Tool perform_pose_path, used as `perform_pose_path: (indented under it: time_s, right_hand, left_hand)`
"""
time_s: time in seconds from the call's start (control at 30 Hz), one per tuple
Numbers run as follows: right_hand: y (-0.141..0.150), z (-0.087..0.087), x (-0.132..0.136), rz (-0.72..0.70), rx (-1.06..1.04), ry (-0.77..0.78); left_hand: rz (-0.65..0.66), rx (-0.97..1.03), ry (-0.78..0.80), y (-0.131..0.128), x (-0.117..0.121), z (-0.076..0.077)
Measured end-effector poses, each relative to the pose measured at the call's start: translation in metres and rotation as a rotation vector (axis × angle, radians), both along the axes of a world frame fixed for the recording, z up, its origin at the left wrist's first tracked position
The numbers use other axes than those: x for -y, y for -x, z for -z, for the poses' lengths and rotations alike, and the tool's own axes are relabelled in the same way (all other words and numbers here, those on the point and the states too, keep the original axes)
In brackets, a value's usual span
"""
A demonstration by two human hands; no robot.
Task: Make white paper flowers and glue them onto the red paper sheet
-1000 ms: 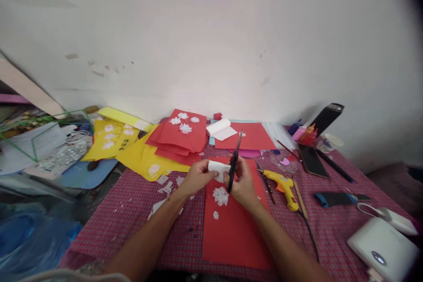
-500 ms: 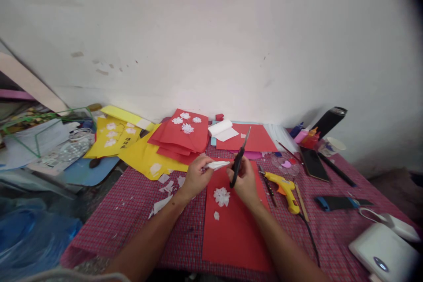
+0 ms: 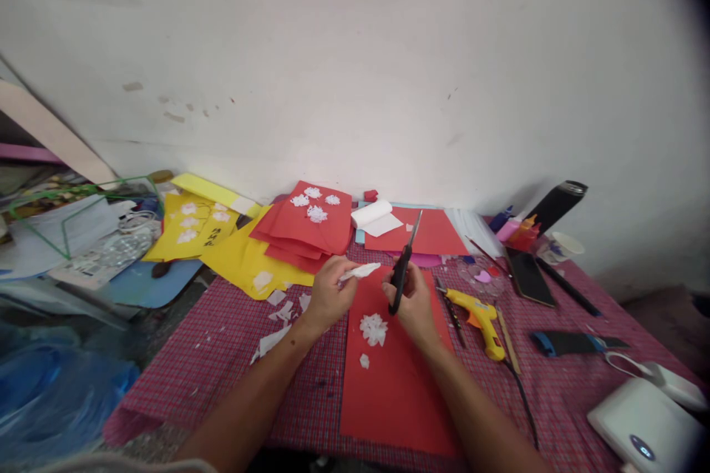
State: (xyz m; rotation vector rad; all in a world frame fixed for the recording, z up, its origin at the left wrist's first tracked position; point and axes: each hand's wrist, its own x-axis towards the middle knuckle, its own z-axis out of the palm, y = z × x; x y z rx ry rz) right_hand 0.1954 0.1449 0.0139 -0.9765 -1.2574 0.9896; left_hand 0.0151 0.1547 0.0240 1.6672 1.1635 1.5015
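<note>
Between the thumb and fingers of my left hand (image 3: 331, 294) is a folded piece of white tissue paper (image 3: 363, 271), its tip pointing right. My right hand (image 3: 411, 303) holds black-handled scissors (image 3: 401, 273), blades pointing up and away from me. The scissors stand a little to the right of the tissue paper, apart from it. Beneath both hands lies a red sheet of paper (image 3: 393, 406). On it rest a crumpled white paper flower (image 3: 373, 329) and a small white scrap (image 3: 364, 361).
A yellow hot glue gun (image 3: 477, 314) lies right of the red sheet, beside a wooden stick (image 3: 509, 340). White paper scraps (image 3: 271, 342) lie to the left. Behind are red sheets with white flowers (image 3: 327, 233), a white paper roll (image 3: 373, 214) and a black flask (image 3: 560, 207).
The tip of the tissue paper has tilted up slightly and drawn a little left, away from my right hand. The scissors stay nearly in place.
</note>
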Motion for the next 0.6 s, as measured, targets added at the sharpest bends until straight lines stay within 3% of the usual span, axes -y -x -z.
perform_pose_path:
  time_s: [0.13, 0.3, 0.43, 0.6]
  right_hand:
    - [-0.004, -0.004, 0.004, -0.127, -0.057, 0.019]
    - [-0.005, -0.007, 0.01, -0.564, -0.284, 0.212]
    - [-0.005, -0.006, 0.015, -0.825, -0.294, 0.36]
    - [-0.005, -0.007, 0.018, -0.983, -0.255, 0.441]
  left_hand:
    - [0.013, 0.367, 0.286, 0.0, -0.008, 0.004]
    - [0.124, 0.953, 0.488, 0.006, -0.021, 0.008]
    - [0.118, 1.152, 0.572, 0.011, -0.026, 0.007]
    - [0.075, 1.24, 0.618, 0.012, -0.027, 0.003]
